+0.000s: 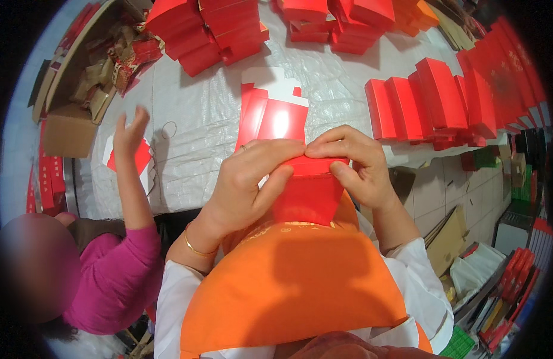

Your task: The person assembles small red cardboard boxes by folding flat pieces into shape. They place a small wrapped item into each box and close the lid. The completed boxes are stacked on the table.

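Note:
A red paper box is upright against my orange apron, its top end toward the table. My left hand pinches the box's upper left edge, thumb on the near face and fingers along the top. On the upper right edge, my right hand grips in the same way, thumb in front and fingertips on top. The two hands' fingertips nearly meet at the middle of the top edge. Just beyond them, flat red box blanks with white flaps lie on the table, partly hidden by my fingers.
White sheeting covers the table. Stacks of red boxes stand at the back, and a row of red boxes at the right. A carton of packets is at the left. Another person's hand is above a red-and-white piece.

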### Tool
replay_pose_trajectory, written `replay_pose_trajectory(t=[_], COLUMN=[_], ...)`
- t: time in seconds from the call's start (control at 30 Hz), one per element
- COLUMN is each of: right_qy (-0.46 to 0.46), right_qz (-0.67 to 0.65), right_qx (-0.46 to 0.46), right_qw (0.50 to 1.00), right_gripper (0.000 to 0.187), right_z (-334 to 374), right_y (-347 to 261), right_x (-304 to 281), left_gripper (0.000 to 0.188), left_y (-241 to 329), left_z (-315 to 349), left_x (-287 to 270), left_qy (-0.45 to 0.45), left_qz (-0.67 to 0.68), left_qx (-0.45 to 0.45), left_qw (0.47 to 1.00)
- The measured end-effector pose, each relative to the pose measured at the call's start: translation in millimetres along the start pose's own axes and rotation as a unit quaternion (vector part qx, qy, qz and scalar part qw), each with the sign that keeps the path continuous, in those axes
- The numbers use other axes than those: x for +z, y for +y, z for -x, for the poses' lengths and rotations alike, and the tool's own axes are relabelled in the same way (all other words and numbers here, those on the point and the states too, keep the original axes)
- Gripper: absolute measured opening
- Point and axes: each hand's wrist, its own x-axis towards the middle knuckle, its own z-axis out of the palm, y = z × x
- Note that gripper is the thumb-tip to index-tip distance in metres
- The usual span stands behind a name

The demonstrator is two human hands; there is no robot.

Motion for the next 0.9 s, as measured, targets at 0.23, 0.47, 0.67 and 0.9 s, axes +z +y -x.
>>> replay_pose_trajectory(t=[0.23, 0.47, 0.67, 0.9], right_qy=[-0.008, -0.038, -0.115, -0.172], right_qz=[0.001, -0.036, -0.083, -0.066], right_qx=[0.039, 0.031, 0.017, -0.011], right_qw=[0.999, 0.998, 0.99, 0.983], right_gripper=[0.032, 0.039, 0.046, 0.05], right_z=[-4.5, -2.2, -11.5, -18.4], right_y=[-1.3, 6.3, 11.6, 14.5], right_x=[2.4, 5.1, -6.3, -12.7], left_gripper=[0.023, 0.03, 0.036, 0.039], left_y=[-5.4, -3.6, -2.0, -5.7], left_z=[-3.6, 2.6, 5.9, 10.5], left_x=[3.8, 4.9, 5.8, 6.4], left_qy=[0.025, 0.016, 0.013, 0.019], left_qz=[0.001, 0.049, 0.082, 0.094], left_qx=[0.016, -0.026, -0.04, -0.034], left_qw=[1.0, 0.998, 0.996, 0.995])
